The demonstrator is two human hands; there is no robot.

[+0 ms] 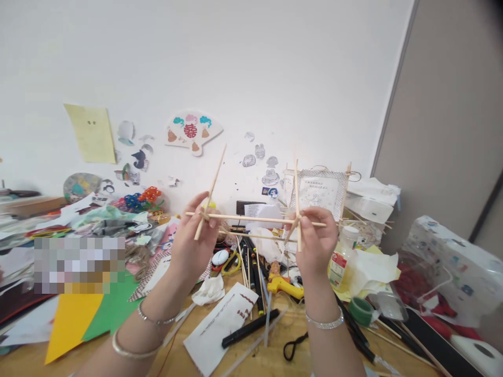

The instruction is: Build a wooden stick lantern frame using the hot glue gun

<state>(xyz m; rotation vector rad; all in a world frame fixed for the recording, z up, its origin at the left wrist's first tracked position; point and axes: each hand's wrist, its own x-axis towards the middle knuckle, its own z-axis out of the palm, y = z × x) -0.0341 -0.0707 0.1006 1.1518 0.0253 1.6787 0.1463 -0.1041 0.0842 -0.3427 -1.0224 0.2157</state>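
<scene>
A frame of thin wooden sticks [251, 218] is held up over the cluttered table, between my two hands. At its left joint, my left hand [194, 235] pinches the place where a slanting stick crosses the long horizontal one. My right hand [316, 235] grips the right joint, where an upright stick meets the horizontal stick. Something like a wrapped tie shows at each crossing. A second horizontal stick runs lower down, behind the first; its ends are partly hidden by my hands.
Below lie a yellow hot glue gun [285, 287], a black marker [249, 330], a white paper [220, 327] with writing and green tape [360, 311]. Coloured sheets [74, 324] are at left. A bottle [341, 259] stands behind my right hand; a stick-framed picture [319, 191] leans against the wall.
</scene>
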